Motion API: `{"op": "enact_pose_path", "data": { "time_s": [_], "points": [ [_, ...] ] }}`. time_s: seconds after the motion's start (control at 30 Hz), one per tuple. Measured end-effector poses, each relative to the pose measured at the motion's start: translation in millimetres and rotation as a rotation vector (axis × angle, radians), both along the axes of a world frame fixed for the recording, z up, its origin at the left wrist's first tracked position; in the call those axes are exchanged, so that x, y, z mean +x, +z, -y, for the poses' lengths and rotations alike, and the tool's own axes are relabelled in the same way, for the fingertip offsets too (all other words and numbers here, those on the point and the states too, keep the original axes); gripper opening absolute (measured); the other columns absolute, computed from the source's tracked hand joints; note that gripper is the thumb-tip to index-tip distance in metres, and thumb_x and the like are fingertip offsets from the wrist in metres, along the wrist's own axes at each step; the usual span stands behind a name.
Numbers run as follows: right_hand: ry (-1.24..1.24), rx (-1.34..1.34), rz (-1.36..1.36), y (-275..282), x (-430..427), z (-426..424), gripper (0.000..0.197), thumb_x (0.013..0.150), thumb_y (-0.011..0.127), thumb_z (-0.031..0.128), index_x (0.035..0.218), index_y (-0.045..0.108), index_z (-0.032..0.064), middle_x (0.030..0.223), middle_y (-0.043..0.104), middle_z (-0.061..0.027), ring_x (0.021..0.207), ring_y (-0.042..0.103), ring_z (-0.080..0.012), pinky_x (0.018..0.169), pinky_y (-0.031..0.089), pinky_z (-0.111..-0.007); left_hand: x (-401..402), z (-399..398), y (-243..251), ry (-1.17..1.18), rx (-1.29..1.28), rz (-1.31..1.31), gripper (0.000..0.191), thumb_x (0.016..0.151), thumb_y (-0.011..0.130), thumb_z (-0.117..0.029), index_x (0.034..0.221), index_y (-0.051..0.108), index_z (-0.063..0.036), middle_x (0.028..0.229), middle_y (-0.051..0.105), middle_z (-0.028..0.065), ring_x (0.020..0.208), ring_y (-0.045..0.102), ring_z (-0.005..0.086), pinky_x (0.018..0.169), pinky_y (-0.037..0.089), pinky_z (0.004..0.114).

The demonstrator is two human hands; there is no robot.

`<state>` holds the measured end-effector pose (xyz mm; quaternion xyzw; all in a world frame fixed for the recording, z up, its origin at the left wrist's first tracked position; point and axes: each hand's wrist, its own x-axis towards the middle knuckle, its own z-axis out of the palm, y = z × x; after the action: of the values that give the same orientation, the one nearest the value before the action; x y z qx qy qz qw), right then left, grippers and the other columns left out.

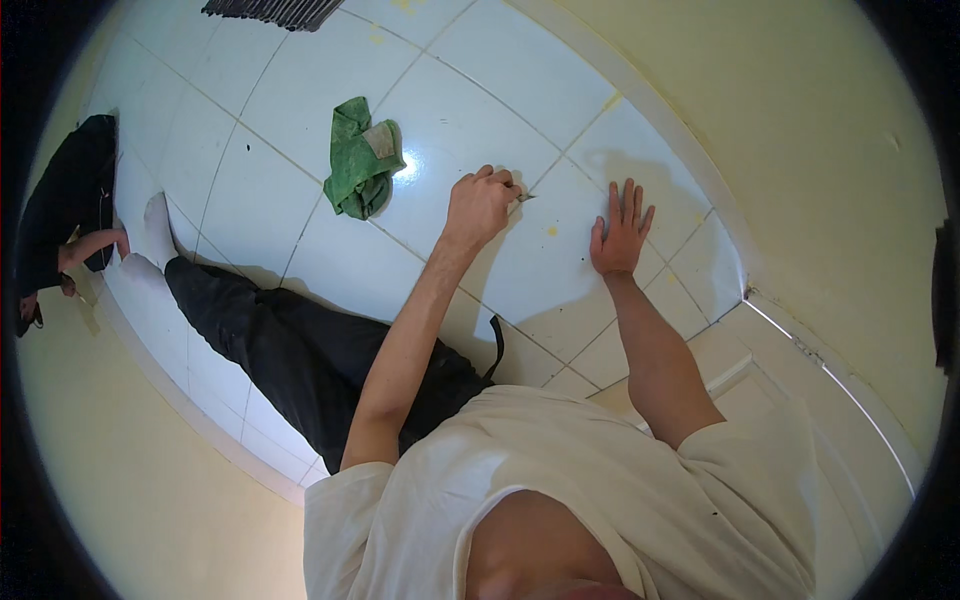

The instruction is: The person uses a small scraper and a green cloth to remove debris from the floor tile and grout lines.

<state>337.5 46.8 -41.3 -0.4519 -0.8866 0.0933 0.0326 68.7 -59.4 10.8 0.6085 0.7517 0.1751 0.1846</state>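
My left hand is closed around a small metal tool, most of it hidden in the fist. Its thin pointed tip sticks out to the right, by a grout line of the white tiled floor. Palm down with fingers spread, my right hand rests on the tiles farther right and holds nothing. Between and around the hands, small yellow spots mark the floor. A crumpled green cloth with a pale patch lies to the left of my left hand.
My legs in black trousers stretch left, ending in white socks. Another person in dark clothes is at the far left. A dark ribbed item lies at the top. A wall and a pale door bound the right side.
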Motion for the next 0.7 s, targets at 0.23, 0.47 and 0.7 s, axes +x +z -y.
{"op": "enact_pose_path", "data": {
  "time_s": [0.23,0.47,0.7],
  "points": [
    [-0.007,0.006,0.001,0,0,0,0.071,0.095,0.05,0.026,0.163,0.03,0.0163,0.172,0.019,-0.0108,0.16,0.013,-0.0315,0.127,0.003,-0.059,3,5,-2,-0.028,-0.014,-0.058,0.027,0.078,0.066,-0.003,0.096,0.082,-0.0165,0.094,0.071,-0.0009,0.088,0.064,0.0212,0.076,0.055,0.037],
    [0.005,-0.007,-0.006,-2,-1,1,0.073,0.094,0.05,0.028,0.163,0.03,0.0157,0.172,0.018,-0.0135,0.16,0.013,-0.0341,0.127,0.003,-0.061,8,9,-2,0.12,0.047,0.042,0.03,0.079,0.065,0.0,0.1,0.08,-0.0154,0.096,0.073,0.0005,0.091,0.064,0.0227,0.076,0.055,0.038],
    [-0.002,-0.008,-0.025,0,2,1,0.071,0.095,0.05,0.026,0.163,0.031,0.0152,0.172,0.02,-0.0125,0.159,0.014,-0.0335,0.127,0.003,-0.061,11,24,6,0.183,0.077,0.11,0.021,0.088,0.069,-0.009,0.107,0.077,-0.0111,0.097,0.071,0.0051,0.089,0.066,0.0272,0.076,0.055,0.04]
  ]
}}
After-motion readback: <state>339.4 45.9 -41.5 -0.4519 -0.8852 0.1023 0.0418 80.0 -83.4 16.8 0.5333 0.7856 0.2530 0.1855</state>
